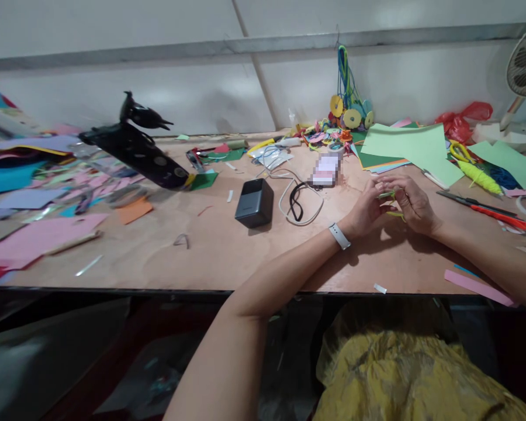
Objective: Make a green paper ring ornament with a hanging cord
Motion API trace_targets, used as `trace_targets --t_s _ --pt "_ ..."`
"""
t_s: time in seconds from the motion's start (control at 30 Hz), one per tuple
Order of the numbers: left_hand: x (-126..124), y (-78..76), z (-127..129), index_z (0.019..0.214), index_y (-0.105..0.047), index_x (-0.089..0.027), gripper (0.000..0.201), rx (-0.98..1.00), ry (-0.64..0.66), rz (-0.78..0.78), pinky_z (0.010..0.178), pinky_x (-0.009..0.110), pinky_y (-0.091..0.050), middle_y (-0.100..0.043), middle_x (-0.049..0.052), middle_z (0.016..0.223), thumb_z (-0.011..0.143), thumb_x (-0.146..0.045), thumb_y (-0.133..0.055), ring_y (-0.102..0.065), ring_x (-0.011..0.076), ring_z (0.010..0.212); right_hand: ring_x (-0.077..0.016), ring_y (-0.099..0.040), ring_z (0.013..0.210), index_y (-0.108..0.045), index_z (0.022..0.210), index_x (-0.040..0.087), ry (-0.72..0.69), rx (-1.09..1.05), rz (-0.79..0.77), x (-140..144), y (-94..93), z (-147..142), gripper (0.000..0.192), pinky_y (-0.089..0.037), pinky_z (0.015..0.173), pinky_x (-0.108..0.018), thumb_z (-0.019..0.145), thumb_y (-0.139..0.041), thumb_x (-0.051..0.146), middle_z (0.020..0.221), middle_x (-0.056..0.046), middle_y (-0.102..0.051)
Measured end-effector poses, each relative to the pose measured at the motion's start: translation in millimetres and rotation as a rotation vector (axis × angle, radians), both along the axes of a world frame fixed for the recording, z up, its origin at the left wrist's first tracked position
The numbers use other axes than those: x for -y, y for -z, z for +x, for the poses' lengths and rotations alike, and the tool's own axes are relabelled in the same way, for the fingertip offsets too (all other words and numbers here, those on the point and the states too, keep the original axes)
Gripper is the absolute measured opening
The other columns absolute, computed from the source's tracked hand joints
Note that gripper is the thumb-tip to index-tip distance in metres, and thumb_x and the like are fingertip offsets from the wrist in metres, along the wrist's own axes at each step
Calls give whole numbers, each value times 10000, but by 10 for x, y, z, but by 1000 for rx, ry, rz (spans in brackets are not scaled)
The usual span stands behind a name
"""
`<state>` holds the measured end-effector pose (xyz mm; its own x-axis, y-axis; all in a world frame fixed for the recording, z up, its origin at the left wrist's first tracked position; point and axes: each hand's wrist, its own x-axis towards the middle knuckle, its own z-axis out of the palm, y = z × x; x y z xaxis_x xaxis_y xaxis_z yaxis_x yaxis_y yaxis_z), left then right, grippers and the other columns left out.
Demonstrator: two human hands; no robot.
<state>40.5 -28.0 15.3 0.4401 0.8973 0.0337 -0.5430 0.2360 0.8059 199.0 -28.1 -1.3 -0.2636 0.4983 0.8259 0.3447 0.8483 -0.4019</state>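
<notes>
Now both hands, left hand point(367, 206) and right hand point(414, 202), pinch a thin yellow-green strip point(392, 204) right of the black box point(255, 202), probably light, floppy, best gripped at its ends.

Both forearms reached forward and converged, the left arm crossing from lower centre, the right coming in from the right edge. The left hand point(366, 209) and right hand point(414, 203) met fingertip to fingertip, fingers curled inward, pinching together. The left wrist was banded.

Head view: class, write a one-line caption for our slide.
Two hands, left hand and right hand, pinch a small yellow-green strip above a paper-strewn wooden table.
</notes>
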Motion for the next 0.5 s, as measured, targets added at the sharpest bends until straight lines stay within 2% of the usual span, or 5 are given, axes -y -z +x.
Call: trace_targets --t_s 0.17,0.27,0.4,0.5 --pt "-9 -61 -36 1187 -646 -270 467 30 -13 2 879 305 -549 -711 -1 1013 783 -320 -874 -704 154 931 -231 -698 1248 -655 1274 291 14 -33 51 -19 -14 -1 259 -598 1063 -446 1123 -447 325 1279 -86 -742" --pt "-30 -54 -34 1174 -669 -259 447 72 -72 -35 929 297 -556 -711 10 1070 794 -351 -886 -708 140 954 -236 -706 1242 -673 1282 291 12 -19 96 -67 33 20 264 -605 1064 -452 1116 -470 328 1285 -89 -746" --pt "-24 -45 -3 1054 -706 -203 314 119 -59 -155 822 266 -581 -706 18 928 890 -454 -799 -677 121 800 -253 -702 1270 -720 1262 299 24 80 139 -113 87 60 287 -603 1096 -495 1107 -486 358 1306 -97 -748" --pt "-13 -56 26 1017 -717 -180 233 154 -92 -287 701 221 -549 -697 12 847 972 -408 -703 -638 98 701 -264 -687 1303 -752 1249 301 35 118 158 -114 110 53 283 -574 1141 -542 1089 -520 322 1309 -95 -754"
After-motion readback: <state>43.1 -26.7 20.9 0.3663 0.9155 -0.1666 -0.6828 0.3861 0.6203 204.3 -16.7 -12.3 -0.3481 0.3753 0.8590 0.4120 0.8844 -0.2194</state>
